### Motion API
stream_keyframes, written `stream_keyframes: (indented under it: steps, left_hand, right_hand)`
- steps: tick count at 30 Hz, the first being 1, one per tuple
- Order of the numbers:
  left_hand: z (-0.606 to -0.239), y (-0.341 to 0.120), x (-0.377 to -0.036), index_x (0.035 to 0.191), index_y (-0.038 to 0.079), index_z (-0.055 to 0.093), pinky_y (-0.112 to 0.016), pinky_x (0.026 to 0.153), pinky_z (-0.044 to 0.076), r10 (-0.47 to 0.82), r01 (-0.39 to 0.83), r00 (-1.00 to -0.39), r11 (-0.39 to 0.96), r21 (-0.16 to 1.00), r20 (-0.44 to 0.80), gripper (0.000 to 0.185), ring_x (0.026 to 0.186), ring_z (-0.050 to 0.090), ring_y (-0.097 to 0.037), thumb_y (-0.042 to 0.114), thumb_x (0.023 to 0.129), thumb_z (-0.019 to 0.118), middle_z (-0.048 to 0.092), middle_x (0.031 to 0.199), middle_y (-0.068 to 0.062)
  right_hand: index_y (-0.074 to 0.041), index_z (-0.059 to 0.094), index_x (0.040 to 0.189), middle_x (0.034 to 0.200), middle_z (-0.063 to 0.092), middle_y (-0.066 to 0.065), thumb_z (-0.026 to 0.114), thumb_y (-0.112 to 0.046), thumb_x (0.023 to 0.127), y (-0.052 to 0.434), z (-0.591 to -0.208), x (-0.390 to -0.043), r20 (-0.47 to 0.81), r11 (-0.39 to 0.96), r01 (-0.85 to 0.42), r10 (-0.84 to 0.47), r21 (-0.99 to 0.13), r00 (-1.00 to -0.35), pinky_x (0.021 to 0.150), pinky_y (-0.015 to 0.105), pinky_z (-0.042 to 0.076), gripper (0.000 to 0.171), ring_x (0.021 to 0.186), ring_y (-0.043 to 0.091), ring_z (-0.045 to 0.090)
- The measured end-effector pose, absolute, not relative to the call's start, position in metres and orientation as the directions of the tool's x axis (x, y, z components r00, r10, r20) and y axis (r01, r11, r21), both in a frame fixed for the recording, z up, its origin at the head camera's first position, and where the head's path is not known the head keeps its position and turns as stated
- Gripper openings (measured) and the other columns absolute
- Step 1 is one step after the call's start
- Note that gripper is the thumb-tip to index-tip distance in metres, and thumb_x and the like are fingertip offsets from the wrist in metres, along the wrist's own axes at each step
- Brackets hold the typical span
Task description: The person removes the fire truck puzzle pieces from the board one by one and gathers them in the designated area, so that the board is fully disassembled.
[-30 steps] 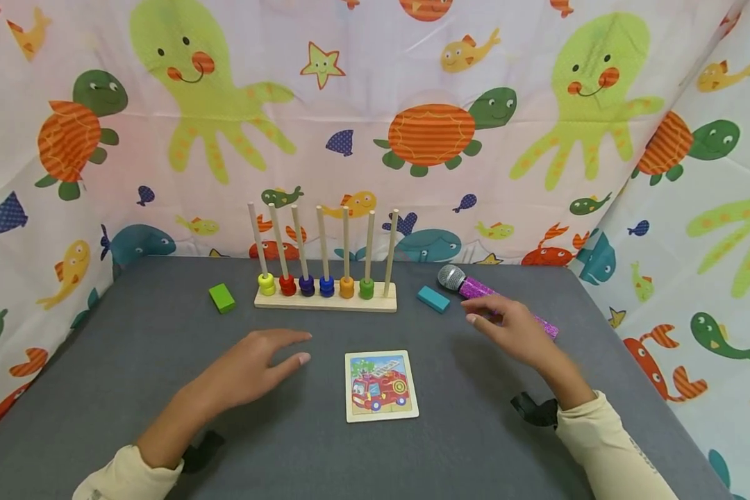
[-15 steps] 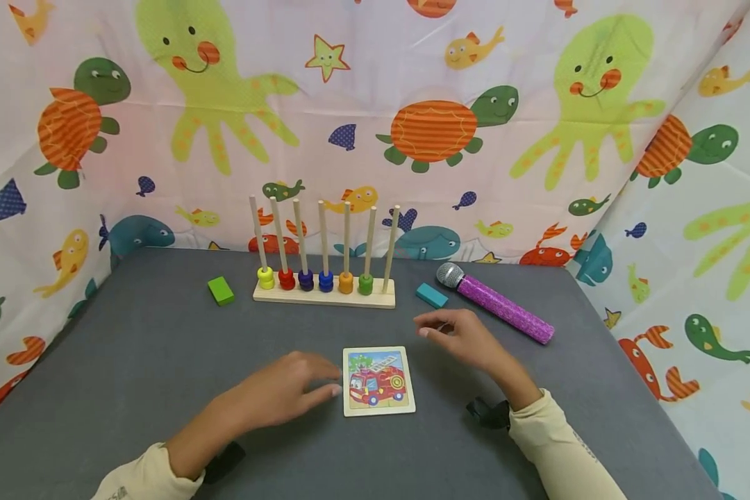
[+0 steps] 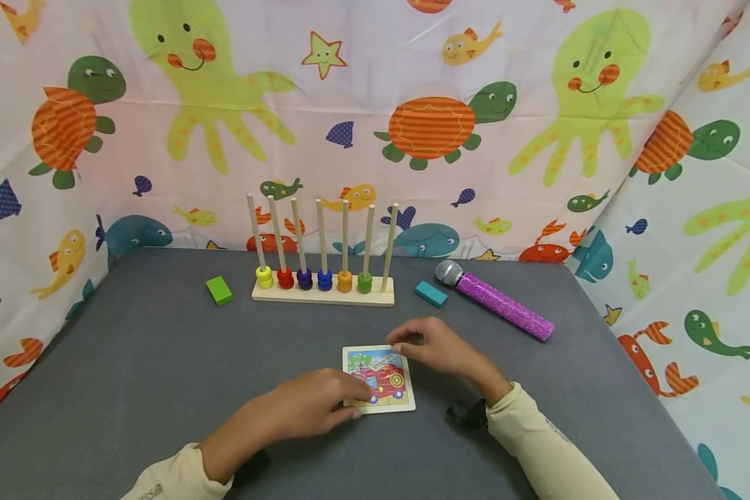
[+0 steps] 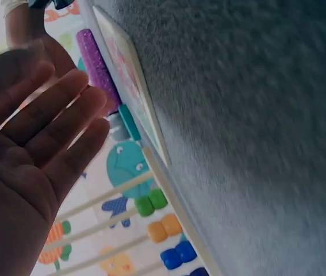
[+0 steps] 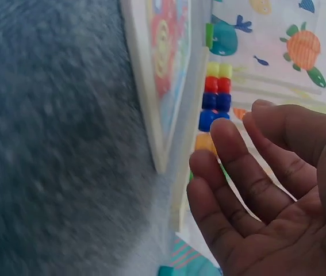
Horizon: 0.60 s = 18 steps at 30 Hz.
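Note:
A small square fire-truck picture puzzle point(image 3: 381, 385) in a pale wooden frame lies flat on the grey table. My left hand point(image 3: 312, 403) reaches over its lower left corner, fingers stretched out above the picture. At the puzzle's upper right corner is my right hand point(image 3: 437, 344), its fingertips overlapping the frame in the head view. Both wrist views show relaxed fingers with nothing between them: the left hand point(image 4: 48, 126) has its palm towards the camera, and the right hand point(image 5: 272, 201) has loosely bent fingers near the puzzle point(image 5: 165, 63).
Behind the puzzle stands a wooden peg counter point(image 3: 322, 297) with coloured beads on most pegs. A green block point(image 3: 219, 290) lies left of it, a teal block point(image 3: 431, 294) right of it. A purple glitter microphone point(image 3: 503, 304) lies at the back right. A sea-animal curtain point(image 3: 362, 104) hangs behind.
Both hands have moved in to the puzzle: the left one rightwards over its lower left corner, the right one leftwards from beside the microphone to its upper right corner. The puzzle stays in place.

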State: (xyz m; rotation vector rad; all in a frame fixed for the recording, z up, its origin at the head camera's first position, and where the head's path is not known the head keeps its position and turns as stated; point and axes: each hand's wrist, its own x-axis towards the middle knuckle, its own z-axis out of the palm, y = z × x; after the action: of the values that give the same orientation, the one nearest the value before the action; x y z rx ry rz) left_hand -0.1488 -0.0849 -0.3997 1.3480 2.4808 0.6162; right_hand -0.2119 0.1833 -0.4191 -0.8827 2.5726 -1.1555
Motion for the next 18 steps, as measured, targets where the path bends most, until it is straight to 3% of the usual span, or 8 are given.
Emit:
stream_keyframes:
  steps: [7,13,18]
  left_hand:
    - [-0.408,-0.074,-0.151,0.131,0.012,0.062,-0.030,0.101,0.043,0.893,0.827,-0.449,0.431,0.360,-0.037,0.037,0.133,0.041,-0.010,0.018,0.095,0.065,0.051,0.141,-0.001]
    - [-0.414,-0.069,-0.151,0.143,0.012,0.050,-0.031,0.102,0.042,0.884,0.826,-0.466,0.450,0.339,-0.036,0.054,0.142,0.028,-0.016,0.014,0.092,0.069,0.035,0.154,-0.004]
    - [-0.413,-0.067,-0.153,0.138,0.012,0.056,-0.030,0.103,0.041,0.883,0.808,-0.464,0.457,0.372,-0.077,0.050,0.141,0.031,-0.014,0.007,0.090,0.070,0.038,0.152,-0.003]
  right_hand:
    - [0.000,0.070,0.111,0.105,0.070,0.008,0.063,-0.007,0.094,0.176,-0.430,-0.217,0.052,0.464,-0.416,-0.617,-0.782,-0.785,0.090,0.041,0.051,0.020,0.099,0.018,0.065]
    - [0.001,0.069,0.113,0.107,0.070,0.009,0.063,-0.007,0.094,0.180,-0.429,-0.213,0.040,0.474,-0.414,-0.619,-0.777,-0.784,0.091,0.042,0.050,0.021,0.100,0.020,0.065]
    - [0.000,0.069,0.113,0.107,0.070,0.009,0.063,-0.009,0.095,0.181,-0.427,-0.213,0.044,0.483,-0.414,-0.609,-0.772,-0.792,0.091,0.041,0.050,0.022,0.099,0.018,0.064]
